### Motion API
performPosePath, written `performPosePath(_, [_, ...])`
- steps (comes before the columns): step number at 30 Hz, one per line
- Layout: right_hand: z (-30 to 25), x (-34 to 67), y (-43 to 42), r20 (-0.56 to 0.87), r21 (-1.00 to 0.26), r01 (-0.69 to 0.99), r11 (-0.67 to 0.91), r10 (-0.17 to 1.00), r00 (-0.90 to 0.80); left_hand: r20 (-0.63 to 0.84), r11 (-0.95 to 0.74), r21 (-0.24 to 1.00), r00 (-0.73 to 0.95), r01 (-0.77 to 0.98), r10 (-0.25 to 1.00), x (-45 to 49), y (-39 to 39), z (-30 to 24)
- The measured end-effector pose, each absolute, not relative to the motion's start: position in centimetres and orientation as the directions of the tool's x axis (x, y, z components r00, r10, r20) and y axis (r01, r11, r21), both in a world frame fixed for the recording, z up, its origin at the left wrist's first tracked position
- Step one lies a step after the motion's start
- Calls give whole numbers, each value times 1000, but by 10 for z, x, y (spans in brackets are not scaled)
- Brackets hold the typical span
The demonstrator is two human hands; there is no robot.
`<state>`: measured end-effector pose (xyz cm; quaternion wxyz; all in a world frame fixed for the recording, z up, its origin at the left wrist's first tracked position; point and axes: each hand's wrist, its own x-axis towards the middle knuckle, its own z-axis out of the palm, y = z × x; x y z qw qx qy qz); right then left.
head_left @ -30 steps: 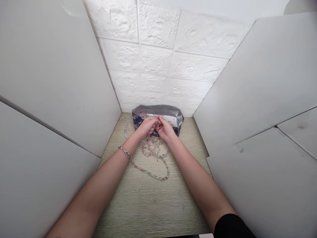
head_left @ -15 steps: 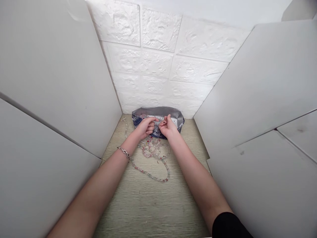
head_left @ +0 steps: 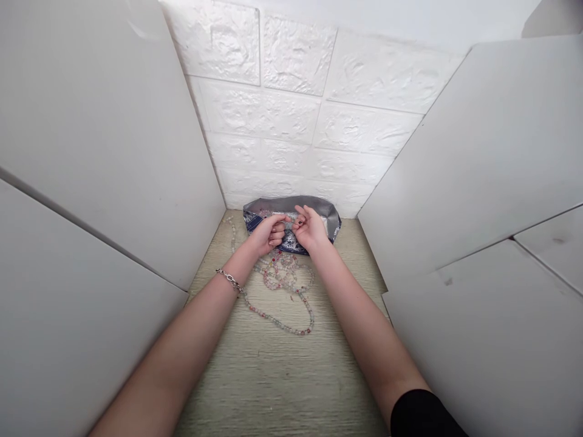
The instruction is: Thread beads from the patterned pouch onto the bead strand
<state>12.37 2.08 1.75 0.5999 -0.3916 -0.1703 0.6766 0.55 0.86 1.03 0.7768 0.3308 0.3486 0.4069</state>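
Observation:
My left hand (head_left: 269, 233) is closed over the near rim of an open silver-lined, dark blue bag (head_left: 314, 203). Its fingers are curled and its thumb and forefinger point right; what they pinch is too small to name. Close by on the right, my right hand (head_left: 310, 228) has its thumb and some fingers pinched together, with two fingers raised. A tiny dark spot shows at its fingertips, too small to name. Below both hands, a long string of pale, pink and red beads (head_left: 277, 324) lies looped and heaped. Loose pinkish beads (head_left: 265, 213) show inside the bag.
The beads lie on a pale green wood-grained surface (head_left: 282, 382). White brick-patterned wall panels (head_left: 291, 115) stand behind the bag. Light grey panels rise on the left (head_left: 109, 133) and right (head_left: 455, 164), narrowing toward the back. A chain bracelet (head_left: 230, 280) circles my left wrist.
My right hand has turned slightly, with two of its fingers lifting and stretching up to the left. My left hand, the bag and the string of beads stay nearly the same.

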Motion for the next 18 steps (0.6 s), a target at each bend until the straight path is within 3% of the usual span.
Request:
performPosePath(2, [14,124,25,-155,-917,-391,-85,976,153,-258,506,738,507,-445,822,1,9,11])
performPosePath(4, [9,123,29,52,-998,47,44,981,187,-231,554,687,581,-471,780,-4,10,11])
performPosePath(6, [5,121,33,163,-884,450,131,986,33,-202,575,657,620,-488,758,-9,11,10])
performPosePath(8, [3,117,38,142,-702,677,222,975,-172,-185,597,640,657,-484,731,-12,11,9])
performPosePath(10, [4,111,43,81,-564,765,310,943,-323,-203,651,635,722,-417,661,-13,12,8])
performPosePath(13, [7,103,51,-5,-441,822,360,915,-403,-263,717,642,800,-272,539,-14,12,7])
performPosePath(18, [7,98,57,-28,-304,869,390,908,-417,-268,718,643,798,-269,539,-13,11,8])
